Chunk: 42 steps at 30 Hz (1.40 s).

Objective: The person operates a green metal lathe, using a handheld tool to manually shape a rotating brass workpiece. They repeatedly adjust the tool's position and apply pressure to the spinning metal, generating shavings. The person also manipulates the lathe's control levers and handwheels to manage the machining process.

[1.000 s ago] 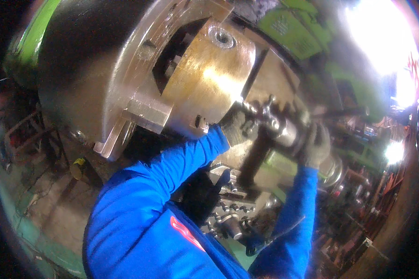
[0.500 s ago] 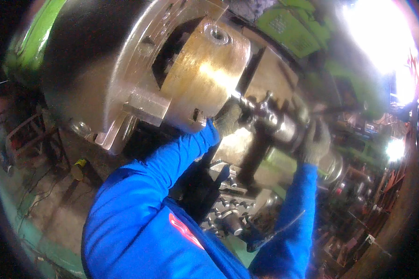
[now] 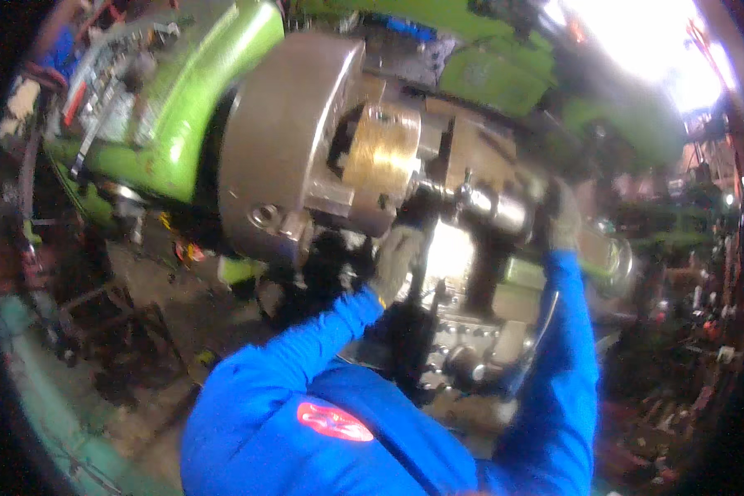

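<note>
A green machine housing (image 3: 211, 91) stands at the person's left, carrying a heavy steel chuck (image 3: 269, 136). Whether the chuck is turning cannot be told; if it turns while an arm is this close, its protruding clamping block (image 3: 331, 198) could strike the wrist. The blue sleeves (image 3: 570, 347) are a second hazard: loose cloth on the left arm, reaching up below the chuck, could catch and be dragged in.

The brass-coloured workpiece (image 3: 383, 153) sits against the chuck's front, between its clamping blocks. A weak or uneven grip there would likely let it shift or run out of true.

Both hands wear gloves, which could snag on anything rotating. The left hand (image 3: 398, 255) is just below the workpiece's lower edge, blurred and partly dark; whether it grasps anything cannot be told. The right hand (image 3: 565, 217) is at the far end of a bright steel cylinder (image 3: 504, 212), close against dark parts; its finger closure cannot be made out either.

Smallest is the slim shiny rod (image 3: 426, 187) near the workpiece's face. Misaligned or pushed too hard, it could bind, bend or scar the metal.
</note>
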Tool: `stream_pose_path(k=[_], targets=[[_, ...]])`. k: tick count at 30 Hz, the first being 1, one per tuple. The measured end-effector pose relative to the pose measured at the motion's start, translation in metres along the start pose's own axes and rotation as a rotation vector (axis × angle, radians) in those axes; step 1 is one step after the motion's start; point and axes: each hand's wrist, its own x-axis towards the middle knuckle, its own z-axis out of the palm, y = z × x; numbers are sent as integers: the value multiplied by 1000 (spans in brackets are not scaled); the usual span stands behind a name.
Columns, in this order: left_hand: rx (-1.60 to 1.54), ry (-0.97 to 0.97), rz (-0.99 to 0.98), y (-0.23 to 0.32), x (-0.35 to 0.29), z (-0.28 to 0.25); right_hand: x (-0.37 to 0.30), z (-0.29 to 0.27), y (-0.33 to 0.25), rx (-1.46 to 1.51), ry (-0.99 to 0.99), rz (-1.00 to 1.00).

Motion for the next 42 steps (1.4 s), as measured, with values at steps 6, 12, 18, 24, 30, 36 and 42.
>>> stream_pose_path(k=[6,12,18,24,30,36,42], targets=[[468,-238,132,74,-91,-54,-36,-89,36,341,284,52],[776,-435,394,107,-135,-86,-114,-244,-70,828,870,260],[765,-830,510,133,-168,-12,-216,-239,-207,849,864,308],[1369,-1134,354,101,-203,-7,-225,-191,-294,1239,195,619],[1293,-636,96,87,-226,-92,-253,-154,-283,1003,-20,273],[1452,-675,51,148,-264,-80,-281,-139,-315,909,-147,44],[1356,-827,296,159,-261,-121,-274,-134,-337,895,56,-31]])
